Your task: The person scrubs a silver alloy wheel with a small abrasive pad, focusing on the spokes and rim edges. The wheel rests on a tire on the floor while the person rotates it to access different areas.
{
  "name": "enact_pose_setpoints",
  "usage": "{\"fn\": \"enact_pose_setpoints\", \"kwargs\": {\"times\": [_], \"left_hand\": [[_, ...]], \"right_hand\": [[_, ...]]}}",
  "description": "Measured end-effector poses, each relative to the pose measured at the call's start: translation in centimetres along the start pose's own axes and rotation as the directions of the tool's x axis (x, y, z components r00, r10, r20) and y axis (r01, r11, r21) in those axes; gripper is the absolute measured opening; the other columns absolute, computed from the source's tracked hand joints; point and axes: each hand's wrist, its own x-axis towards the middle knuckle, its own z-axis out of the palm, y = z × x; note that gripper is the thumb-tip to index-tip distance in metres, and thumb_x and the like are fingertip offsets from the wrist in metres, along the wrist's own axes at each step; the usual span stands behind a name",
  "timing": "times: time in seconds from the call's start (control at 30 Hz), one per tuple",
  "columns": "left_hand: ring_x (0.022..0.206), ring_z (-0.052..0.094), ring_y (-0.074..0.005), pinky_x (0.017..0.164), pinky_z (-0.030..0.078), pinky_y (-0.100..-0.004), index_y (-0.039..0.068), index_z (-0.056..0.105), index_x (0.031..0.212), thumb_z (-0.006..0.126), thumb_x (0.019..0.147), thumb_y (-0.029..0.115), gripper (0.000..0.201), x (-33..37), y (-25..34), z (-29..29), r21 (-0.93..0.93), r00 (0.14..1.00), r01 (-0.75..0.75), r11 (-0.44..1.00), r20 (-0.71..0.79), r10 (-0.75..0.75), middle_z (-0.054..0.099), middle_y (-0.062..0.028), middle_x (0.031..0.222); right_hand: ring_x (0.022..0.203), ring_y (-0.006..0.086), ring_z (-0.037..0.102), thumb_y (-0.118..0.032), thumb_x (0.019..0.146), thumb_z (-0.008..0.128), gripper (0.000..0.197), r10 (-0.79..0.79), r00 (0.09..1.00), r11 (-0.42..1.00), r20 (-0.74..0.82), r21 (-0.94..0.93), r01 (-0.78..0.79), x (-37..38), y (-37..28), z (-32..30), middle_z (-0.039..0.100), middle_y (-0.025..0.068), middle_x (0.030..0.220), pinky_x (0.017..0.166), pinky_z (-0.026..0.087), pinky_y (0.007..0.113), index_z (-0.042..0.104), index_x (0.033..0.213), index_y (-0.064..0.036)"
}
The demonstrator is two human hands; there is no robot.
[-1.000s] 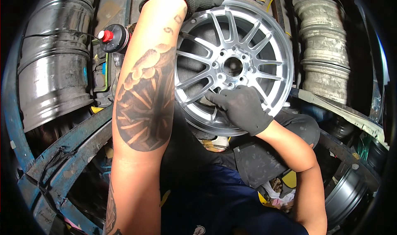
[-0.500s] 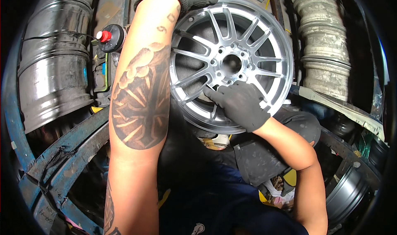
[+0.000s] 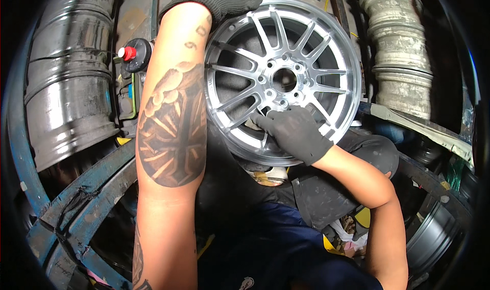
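A silver multi-spoke alloy wheel lies face up in front of me, its round hub hole in the middle. My left hand, in a dark knitted glove, is curled at the wheel's upper left edge; the picture's top edge cuts off part of it. Over the lower spokes, just below the hub, is my right hand in a dark glove. Its fingers are bent down against the metal, the index finger reaching left. Whatever lies under those fingertips is hidden.
Stacked dark glossy barrel-shaped rims stand at the left, and a column of pale, scuffed rims at the right. A black round part with a red knob sits beside my left forearm. Blue metal frame bars run along the lower left.
The wheel appears slightly further left in view, and my left hand has shifted left with it. My right hand has slid slightly, its fingers still bent near the hub.
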Motion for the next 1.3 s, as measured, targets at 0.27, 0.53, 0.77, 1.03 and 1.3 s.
{"fn": "enact_pose_setpoints", "kwargs": {"times": [0.27, 0.53, 0.77, 1.03, 1.3], "left_hand": [[0.095, 0.072, -0.0392, 0.091, 0.056, -0.0452, 0.001, 0.072, 0.113, 0.058, 0.1, 0.035, 0.038, 0.3, 2.9, -1.4, -0.348, 0.941, 0.328, 0.878, 0.043, -0.335, 0.075, -0.0223, 0.102], [0.077, 0.07, -0.0214, 0.08, 0.057, -0.0363, -0.001, 0.074, 0.1, 0.057, 0.105, 0.037, 0.042, 0.4, 1.4, 0.2, -0.486, 0.861, 0.473, 0.735, 0.431, -0.269, 0.074, -0.0112, 0.084], [0.076, 0.076, -0.0185, 0.073, 0.062, -0.0328, -0.003, 0.077, 0.1, 0.059, 0.103, 0.03, 0.038, 0.4, -1.0, 2.3, -0.482, 0.774, 0.532, 0.696, 0.611, -0.167, 0.079, -0.0101, 0.088], [0.076, 0.073, -0.0254, 0.077, 0.058, -0.0369, -0.008, 0.075, 0.101, 0.057, 0.095, 0.036, 0.048, 0.7, -0.6, 3.3, -0.465, 0.71, 0.667, 0.582, 0.633, -0.308, 0.077, -0.0187, 0.086], [0.078, 0.071, -0.0202, 0.078, 0.057, -0.0343, -0.003, 0.075, 0.113, 0.073, 0.098, 0.041, 0.046, -0.3, -0.5, 3.0, -0.569, 0.747, 0.656, 0.496, 0.585, -0.317, 0.076, -0.0112, 0.091]], "right_hand": [[0.07, 0.0247, 0.072, -0.016, 0.091, 0.067, 0.037, 0.01, 0.982, 1.0, 0.189, -0.025, -0.005, 0.2, -0.1, -2.7, 0.071, 0.0012, 0.08, 0.067, 0.053, 0.04, 0.076, 0.127, -0.022], [0.093, 0.0338, 0.078, -0.012, 0.093, 0.072, 0.038, 0.378, 0.922, 0.92, -0.088, 0.148, -0.363, -1.4, 6.9, -7.2, 0.08, 0.0142, 0.111, 0.085, 0.061, 0.044, 0.077, 0.131, -0.0168], [0.1, 0.0171, 0.07, -0.021, 0.106, 0.068, 0.036, 0.493, 0.837, 0.609, 0.238, 0.592, -0.528, -2.9, 10.4, -8.4, 0.08, 0.0093, 0.117, 0.094, 0.055, 0.033, 0.073, 0.141, -0.0158], [0.127, 0.0316, 0.07, -0.036, 0.11, 0.059, 0.04, 0.462, 0.779, 0.554, 0.424, 0.548, -0.627, -2.7, 11.7, -8.6, 0.071, 0.0128, 0.143, 0.111, 0.051, 0.039, 0.069, 0.146, -0.0203], [0.115, 0.0398, 0.07, -0.025, 0.103, 0.06, 0.038, 0.472, 0.881, 0.818, 0.03, 0.358, -0.45, -2.7, 9.7, -8.2, 0.075, 0.0187, 0.125, 0.105, 0.054, 0.049, 0.074, 0.137, -0.0148]]}}
